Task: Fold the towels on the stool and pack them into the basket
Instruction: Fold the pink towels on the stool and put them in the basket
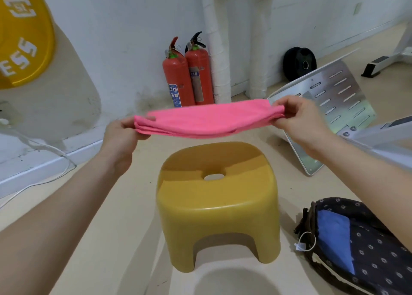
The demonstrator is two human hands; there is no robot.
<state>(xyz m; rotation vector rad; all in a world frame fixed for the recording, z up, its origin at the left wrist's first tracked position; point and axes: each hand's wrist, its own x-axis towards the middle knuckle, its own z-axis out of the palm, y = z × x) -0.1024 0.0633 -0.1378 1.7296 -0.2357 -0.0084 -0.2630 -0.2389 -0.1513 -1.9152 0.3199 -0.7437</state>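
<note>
The folded pink cloth towel, its ends pinched by the left hand and right hand, stretches at twelve o'clock above the yellow plastic stool. At four o'clock, a dark floral-lined wicker basket holds a blue towel; the forearm and the frame edge hide part of the basket.

Right of the stool, the basket runs off the bottom edge, its far side behind the right forearm. Above the stool, the pink towel hides the fingers of the left hand. Far left of the stool, a yellow disc is cropped.
</note>
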